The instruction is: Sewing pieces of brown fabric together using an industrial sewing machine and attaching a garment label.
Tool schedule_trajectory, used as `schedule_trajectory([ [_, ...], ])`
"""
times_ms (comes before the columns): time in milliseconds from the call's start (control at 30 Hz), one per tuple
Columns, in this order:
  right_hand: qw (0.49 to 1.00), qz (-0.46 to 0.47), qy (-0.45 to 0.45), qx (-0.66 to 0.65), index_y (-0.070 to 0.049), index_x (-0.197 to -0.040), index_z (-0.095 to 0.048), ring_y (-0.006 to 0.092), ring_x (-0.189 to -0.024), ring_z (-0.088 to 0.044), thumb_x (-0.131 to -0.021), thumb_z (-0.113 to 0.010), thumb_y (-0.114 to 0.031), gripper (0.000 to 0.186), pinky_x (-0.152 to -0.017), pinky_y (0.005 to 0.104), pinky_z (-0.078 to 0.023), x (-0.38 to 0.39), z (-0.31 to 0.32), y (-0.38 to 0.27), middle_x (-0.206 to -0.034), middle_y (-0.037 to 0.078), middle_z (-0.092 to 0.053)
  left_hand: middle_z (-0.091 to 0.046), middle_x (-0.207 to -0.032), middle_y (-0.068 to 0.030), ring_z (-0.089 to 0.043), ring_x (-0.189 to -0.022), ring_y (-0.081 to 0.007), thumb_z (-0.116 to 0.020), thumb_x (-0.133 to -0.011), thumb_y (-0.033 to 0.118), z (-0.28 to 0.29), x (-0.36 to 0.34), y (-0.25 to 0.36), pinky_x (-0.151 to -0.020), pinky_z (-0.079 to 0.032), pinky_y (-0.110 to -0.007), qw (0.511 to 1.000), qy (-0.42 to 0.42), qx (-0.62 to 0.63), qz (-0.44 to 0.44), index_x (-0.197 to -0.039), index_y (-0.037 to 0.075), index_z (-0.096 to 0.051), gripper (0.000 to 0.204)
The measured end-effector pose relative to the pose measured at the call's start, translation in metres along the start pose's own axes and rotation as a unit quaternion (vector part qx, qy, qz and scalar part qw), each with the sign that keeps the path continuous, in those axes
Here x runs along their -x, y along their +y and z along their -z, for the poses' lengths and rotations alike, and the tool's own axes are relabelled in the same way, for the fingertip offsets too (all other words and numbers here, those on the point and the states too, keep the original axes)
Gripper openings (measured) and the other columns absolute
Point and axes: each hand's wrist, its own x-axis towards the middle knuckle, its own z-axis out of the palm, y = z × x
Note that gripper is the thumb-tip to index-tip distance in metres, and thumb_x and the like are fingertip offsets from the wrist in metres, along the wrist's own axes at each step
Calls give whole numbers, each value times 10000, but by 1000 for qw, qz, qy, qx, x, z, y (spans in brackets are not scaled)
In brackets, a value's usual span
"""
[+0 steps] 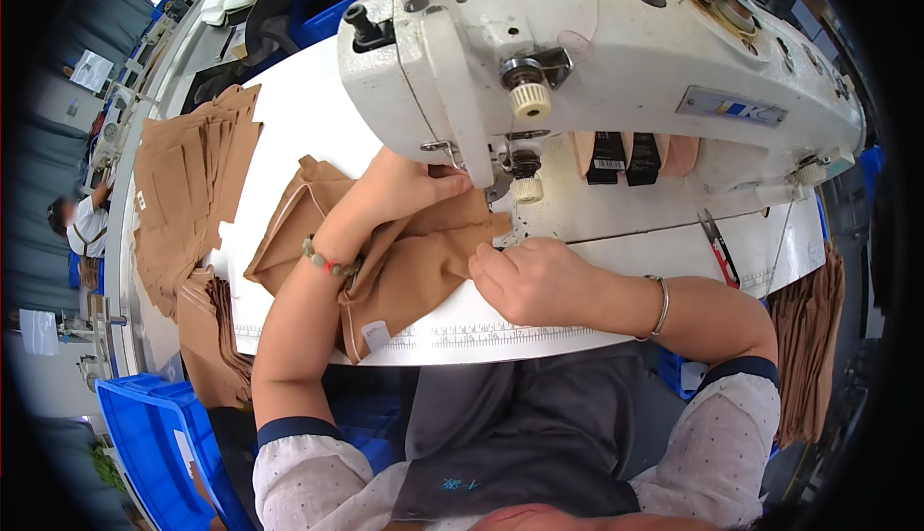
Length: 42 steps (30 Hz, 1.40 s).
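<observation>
A tan fabric piece (404, 271) lies on the white sewing table (308, 117), running under the head of a white sewing machine (597, 59). My left hand (409, 189) presses flat on the fabric just left of the needle area, with a bead bracelet on its wrist. My right hand (525, 276) pinches the fabric's near edge in front of the presser foot, a silver bangle on its wrist. The needle itself is hidden behind the machine head.
A stack of tan cut pieces (188, 184) sits at the table's left, with more hanging over the edge (207, 338). Red-handled snips (717, 247) lie right of the machine. A blue bin (159, 444) stands lower left. Another person (82, 223) sits far left.
</observation>
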Motion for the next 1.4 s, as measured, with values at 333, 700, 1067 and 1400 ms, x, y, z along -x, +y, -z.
schedule_trajectory([
  [333, 1000, -18, -8, 14, 5, -731, -617, 140, -483, -548, -763, -655, -114, 128, -415, 279, -433, -2, 1, 2, -770, 148, -614, -733, -1045, -132, -691, -966, -240, -812, -791, 76, 5, -10, -7, -852, -555, -363, 999, -19, -27, -26, -1135, 2, -694, 371],
  [700, 996, -47, -75, 30, 18, -947, -696, 115, -588, -618, -764, -693, -95, 215, -486, 250, -457, 0, 6, 4, -969, 122, -699, -730, -1079, -139, -683, -991, -262, -805, -809, 131, 6, -19, -10, -861, -549, -370, 991, -24, -108, -74, -1140, 20, -701, 364],
  [1067, 996, -59, -62, 8, -10, -929, -689, 112, -569, -586, -759, -689, -109, 197, -478, 255, -446, -3, 3, 9, -885, 54, -662, -655, -1150, -95, -588, -1131, -292, -810, -741, 199, 0, 68, 56, -1016, -389, -454, 909, 81, -405, -52, -1181, 69, -654, 485],
  [1400, 994, -91, 61, -18, -68, -806, -614, 127, -552, -574, -740, -654, -124, 95, -488, 282, -472, -14, 16, 17, -729, 7, -511, -654, -1139, -70, -611, -1085, -222, -665, -793, 169, -45, 71, 23, -1051, -392, -515, 802, 171, -544, -177, -1059, 65, -664, 286],
])
